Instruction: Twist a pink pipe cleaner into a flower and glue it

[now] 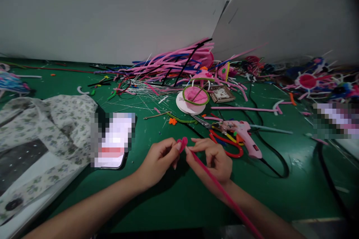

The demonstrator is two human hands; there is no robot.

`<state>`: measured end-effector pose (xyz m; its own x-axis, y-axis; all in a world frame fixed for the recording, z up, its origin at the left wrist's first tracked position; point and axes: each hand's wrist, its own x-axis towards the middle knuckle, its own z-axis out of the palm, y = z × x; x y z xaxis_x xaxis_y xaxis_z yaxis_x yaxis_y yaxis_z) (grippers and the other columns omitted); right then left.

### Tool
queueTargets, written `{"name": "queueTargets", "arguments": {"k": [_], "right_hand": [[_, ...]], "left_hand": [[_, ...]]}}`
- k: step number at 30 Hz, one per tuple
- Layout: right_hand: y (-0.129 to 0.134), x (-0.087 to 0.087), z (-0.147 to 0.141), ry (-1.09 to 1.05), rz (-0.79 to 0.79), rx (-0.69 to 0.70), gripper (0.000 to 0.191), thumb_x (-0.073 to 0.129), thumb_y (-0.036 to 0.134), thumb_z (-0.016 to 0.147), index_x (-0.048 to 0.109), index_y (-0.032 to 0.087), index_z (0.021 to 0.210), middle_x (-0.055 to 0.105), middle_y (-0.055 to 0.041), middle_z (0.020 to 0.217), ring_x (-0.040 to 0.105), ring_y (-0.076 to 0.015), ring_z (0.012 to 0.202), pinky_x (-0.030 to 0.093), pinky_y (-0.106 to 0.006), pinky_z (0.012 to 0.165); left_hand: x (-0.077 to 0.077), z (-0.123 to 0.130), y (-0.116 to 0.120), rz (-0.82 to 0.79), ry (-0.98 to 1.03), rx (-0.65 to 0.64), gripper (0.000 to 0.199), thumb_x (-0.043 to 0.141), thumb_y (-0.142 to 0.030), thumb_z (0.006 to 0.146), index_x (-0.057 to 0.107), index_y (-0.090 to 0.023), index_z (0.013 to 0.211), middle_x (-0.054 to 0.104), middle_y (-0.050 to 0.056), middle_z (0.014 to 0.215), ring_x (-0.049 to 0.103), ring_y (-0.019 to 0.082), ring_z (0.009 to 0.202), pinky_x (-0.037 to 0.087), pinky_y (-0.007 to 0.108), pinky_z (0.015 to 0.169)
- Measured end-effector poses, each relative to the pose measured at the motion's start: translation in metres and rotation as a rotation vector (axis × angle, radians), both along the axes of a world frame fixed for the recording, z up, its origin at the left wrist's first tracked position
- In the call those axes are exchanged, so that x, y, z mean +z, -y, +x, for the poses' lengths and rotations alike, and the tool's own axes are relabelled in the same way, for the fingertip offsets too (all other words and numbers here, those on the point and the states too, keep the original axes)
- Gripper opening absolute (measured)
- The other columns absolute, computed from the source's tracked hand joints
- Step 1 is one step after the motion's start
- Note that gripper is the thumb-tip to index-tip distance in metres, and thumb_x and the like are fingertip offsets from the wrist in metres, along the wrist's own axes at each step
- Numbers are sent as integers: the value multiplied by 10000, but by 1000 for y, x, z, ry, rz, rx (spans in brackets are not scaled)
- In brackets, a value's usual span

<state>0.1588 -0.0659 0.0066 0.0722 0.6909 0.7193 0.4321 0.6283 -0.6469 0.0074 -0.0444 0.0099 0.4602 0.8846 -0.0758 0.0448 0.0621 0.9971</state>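
Note:
A deep pink pipe cleaner (211, 177) runs from my fingertips down over my right forearm, its far end curled into small loops. My left hand (159, 159) pinches the looped end between thumb and fingers. Beside it, my right hand (211, 158) has its thumb and fingers closed on the stem just below the loops. Just beyond my right hand lie scissors with red handles (234, 155) and a pink glue gun (249, 142). An orange flower shape (172, 121) rests on the green table (157, 213) past my fingers.
A heap of pink, blue and black pipe cleaners (174, 61) lies against the wall. Near it are a pink cone with a green rim (196, 95) on a white disc and a small framed piece (223, 94). A phone (114, 142) and floral cloth (67, 127) are left; the glue gun's cord (286, 168) curves right.

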Motion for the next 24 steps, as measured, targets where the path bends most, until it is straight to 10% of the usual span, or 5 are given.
{"name": "queueTargets", "arguments": {"k": [15, 24], "right_hand": [[1, -3, 7, -148, -354, 68, 336, 688, 111, 737, 383, 248, 771, 708, -40, 879, 682, -211, 854, 522, -368, 757], [-2, -6, 9, -90, -206, 143, 322, 692, 73, 725, 424, 248, 761, 696, -22, 840, 676, -190, 779, 535, -348, 708]], "left_hand": [[3, -2, 0, -217, 113, -17, 387, 422, -464, 910, 503, -163, 680, 502, -47, 527, 375, 52, 420, 265, 184, 412], [1, -2, -1, -206, 131, -64, 355, 444, -447, 909, 497, -165, 700, 513, -52, 529, 357, 43, 418, 256, 173, 405]]}}
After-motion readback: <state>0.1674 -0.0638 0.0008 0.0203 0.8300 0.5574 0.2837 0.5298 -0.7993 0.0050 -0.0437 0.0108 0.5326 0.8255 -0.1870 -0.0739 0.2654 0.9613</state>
